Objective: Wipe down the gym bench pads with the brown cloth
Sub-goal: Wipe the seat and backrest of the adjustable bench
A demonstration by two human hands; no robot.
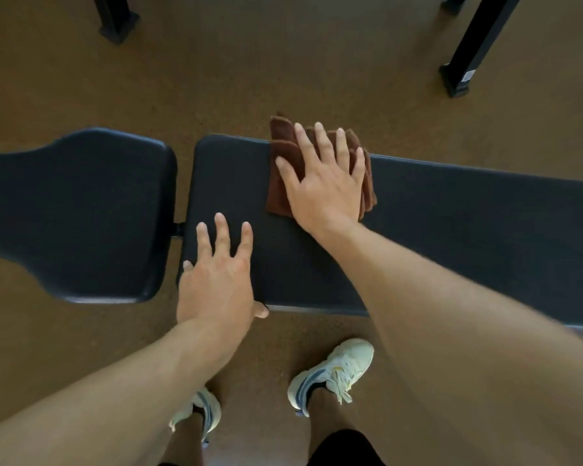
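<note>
Your right hand (pixel 323 183) presses the folded brown cloth (pixel 283 169) flat-fingered onto the long pad surface (pixel 451 223); your left hand (pixel 216 284) rests spread, fingers straight, beside it.

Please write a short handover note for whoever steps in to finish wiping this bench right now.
Right hand: fingers spread flat, pressing the folded brown cloth onto the long back pad, near its far edge and close to the seat end.
Left hand: open, braced on the near corner of the same pad, thumb over the near edge.
Seat pad: to the left across a gap, no cloth on it.
Done: wiping is under way on the long pad; how much is already wiped cannot be told.
Left: probably the rest of the long pad to the right, then the seat pad.
</note>
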